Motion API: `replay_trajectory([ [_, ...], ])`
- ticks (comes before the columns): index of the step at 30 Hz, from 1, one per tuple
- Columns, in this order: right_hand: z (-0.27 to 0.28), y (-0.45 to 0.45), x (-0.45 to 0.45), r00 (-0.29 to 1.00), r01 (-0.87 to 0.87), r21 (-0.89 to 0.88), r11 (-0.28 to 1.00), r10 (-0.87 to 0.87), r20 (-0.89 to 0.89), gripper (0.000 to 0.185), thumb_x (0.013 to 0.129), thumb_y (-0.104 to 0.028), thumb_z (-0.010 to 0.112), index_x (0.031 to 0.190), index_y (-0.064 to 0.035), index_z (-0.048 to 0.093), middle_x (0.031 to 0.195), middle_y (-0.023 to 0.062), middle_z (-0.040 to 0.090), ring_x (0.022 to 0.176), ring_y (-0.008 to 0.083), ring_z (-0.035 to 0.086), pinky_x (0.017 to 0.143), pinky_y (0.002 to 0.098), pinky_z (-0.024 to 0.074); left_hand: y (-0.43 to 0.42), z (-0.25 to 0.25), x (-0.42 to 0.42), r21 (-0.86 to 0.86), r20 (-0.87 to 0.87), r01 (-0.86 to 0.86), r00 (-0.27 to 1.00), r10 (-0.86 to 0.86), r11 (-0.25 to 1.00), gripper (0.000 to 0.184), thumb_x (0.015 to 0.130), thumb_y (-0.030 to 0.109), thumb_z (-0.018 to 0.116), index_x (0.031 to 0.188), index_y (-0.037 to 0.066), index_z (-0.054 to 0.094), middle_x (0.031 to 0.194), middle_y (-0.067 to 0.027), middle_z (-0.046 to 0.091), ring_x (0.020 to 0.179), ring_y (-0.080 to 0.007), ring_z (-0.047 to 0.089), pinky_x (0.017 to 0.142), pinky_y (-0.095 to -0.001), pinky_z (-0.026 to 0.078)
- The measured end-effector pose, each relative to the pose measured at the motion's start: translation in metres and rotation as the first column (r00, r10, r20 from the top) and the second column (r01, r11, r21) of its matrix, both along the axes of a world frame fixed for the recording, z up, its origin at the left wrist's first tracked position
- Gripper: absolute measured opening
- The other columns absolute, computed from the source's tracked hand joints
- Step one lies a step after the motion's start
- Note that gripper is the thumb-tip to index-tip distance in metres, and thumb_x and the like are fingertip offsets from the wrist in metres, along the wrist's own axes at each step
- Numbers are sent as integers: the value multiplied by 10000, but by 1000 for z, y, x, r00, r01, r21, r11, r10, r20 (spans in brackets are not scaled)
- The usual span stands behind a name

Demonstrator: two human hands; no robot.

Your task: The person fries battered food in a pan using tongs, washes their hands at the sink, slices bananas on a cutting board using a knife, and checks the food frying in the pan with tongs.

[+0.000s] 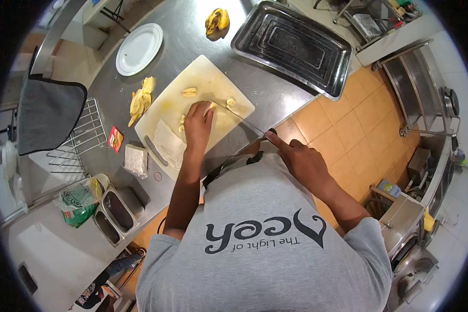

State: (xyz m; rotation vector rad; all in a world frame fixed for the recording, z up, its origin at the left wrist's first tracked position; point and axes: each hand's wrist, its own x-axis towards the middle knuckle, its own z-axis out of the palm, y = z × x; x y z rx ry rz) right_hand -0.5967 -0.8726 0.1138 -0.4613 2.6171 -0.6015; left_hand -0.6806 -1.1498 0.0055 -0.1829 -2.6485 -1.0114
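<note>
On the pale cutting board, my left hand has its fingers closed on a piece of peeled banana. My right hand grips a knife by the handle, its index finger stretched along the top. The blade reaches across the board to the banana at my left fingertips. Another banana piece lies beyond my left hand, and small cut pieces sit right of the blade. More bits lie left of my hand. A thin whitish sheet rests on the board beside my left forearm.
Banana peels and a white plate lie left of the board. A dark metal tray stands at the far right, beside a spotted banana peel. A red packet and a wrapped white stack are near a wire rack.
</note>
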Motion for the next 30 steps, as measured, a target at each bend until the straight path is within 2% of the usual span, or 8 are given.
replay_trajectory([
  [7,-1,-10,-2,996,5,-60,998,-11,-90,549,961,-235,476,1467,-283,267,814,193,580,601,329,621,494,418,504,-1,-1,2,-4,-13,27,1000,-27,1000,230,797,33,664,1025,19,636,1015,-145,629,913,-328,623,782,-377,508],
  [10,6,-12,-3,999,-8,-51,999,6,-33,558,956,-227,479,1469,-280,264,820,193,574,592,330,613,495,418,502,-1,-2,2,-9,-8,24,1000,-24,1000,222,799,32,662,1019,14,636,1013,-146,628,918,-330,620,786,-378,506],
  [19,5,-12,3,999,-24,-20,999,24,-34,609,926,-181,490,1475,-273,244,838,184,582,598,334,620,498,417,513,-1,3,8,-49,-12,29,1000,-29,998,193,818,42,641,1009,22,657,1006,-137,638,910,-312,625,786,-377,508],
  [28,-20,-24,-1,999,8,19,1000,-7,-44,647,905,-194,529,1468,-326,238,880,186,599,614,340,634,504,419,521,-3,1,9,-37,5,16,1000,-16,999,204,811,34,661,1014,40,686,1000,-118,664,899,-266,649,779,-341,519],
  [30,-28,-27,-3,995,34,-8,999,-34,-90,574,927,-203,514,1444,-332,301,822,168,593,599,342,622,490,421,506,-2,1,9,-45,0,23,1000,-23,999,205,809,36,664,1013,44,685,1004,-116,664,897,-267,649,777,-340,519],
])
